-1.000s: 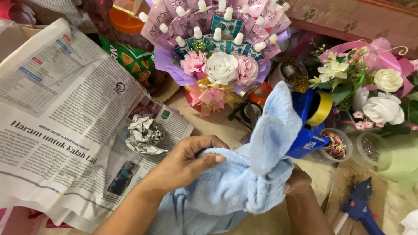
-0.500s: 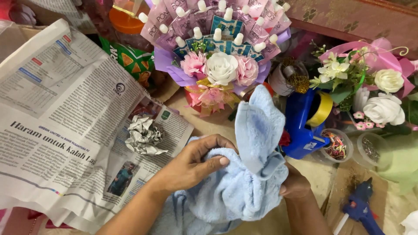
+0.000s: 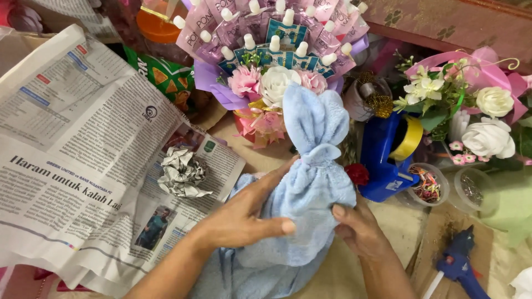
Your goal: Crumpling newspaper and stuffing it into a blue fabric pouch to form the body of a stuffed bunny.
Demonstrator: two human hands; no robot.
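From the head view, I see my left hand lying spread against the light blue towel, thumb pressed across its bundled middle. My right hand cups the bundle's right side, thumb on the fabric. The towel stands upright between both hands, just beside the spread newspaper and below the sachet bouquet.

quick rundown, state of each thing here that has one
blue towel: bunched into a rounded bundle, pinched neck, two ear-like ends upright
left hand: wrapped on the bundle
right hand: gripping the bundle's side
paper ball: crumpled, lying on newspaper
newspaper: spread open
glue gun: lying untouched
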